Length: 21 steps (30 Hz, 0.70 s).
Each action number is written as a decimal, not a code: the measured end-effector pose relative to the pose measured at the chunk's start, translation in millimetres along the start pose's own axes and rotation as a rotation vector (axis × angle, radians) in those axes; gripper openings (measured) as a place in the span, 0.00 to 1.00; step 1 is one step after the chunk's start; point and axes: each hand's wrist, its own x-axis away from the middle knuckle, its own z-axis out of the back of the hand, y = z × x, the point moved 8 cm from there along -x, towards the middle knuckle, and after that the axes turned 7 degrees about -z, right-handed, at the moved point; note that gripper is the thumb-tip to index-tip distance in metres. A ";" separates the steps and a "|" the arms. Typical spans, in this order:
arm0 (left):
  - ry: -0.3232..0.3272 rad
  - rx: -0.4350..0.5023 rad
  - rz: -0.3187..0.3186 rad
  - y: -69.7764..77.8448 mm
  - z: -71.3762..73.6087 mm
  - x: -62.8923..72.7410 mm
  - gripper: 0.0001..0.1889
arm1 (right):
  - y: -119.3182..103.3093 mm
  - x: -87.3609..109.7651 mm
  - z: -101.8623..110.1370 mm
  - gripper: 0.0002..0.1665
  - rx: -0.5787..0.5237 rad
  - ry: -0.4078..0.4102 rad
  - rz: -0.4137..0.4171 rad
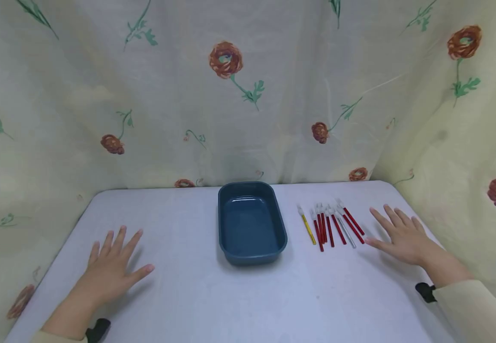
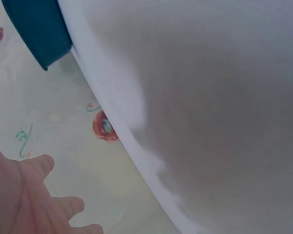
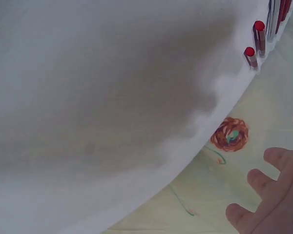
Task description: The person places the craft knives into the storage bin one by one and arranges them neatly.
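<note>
My left hand [image 1: 109, 271] hovers over the left part of the table with its fingers spread, holding nothing. On the right side my right hand [image 1: 404, 238] is spread in the same way, its thumb close to the slim pens. Several red pens [image 1: 331, 226] with clear caps lie side by side, with one silver pen [image 1: 346, 232] among them and one yellow pen [image 1: 308, 228] at their left end. A dark blue rectangular tray [image 1: 252, 228] sits at the table's back middle, between the hands. In the right wrist view, red pen ends [image 3: 259, 27] show at the upper right.
The white table [image 1: 179, 295] has rounded back corners. A cream curtain [image 1: 166, 95] with printed flowers hangs behind it and along both sides. A black strap [image 1: 425, 292] sits at the right wrist, and a similar strap [image 1: 97, 329] at the left.
</note>
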 end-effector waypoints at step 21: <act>0.005 0.097 -0.114 56.2 -18.6 -46.9 0.46 | -16.3 -29.3 0.1 0.45 -0.189 -0.004 0.012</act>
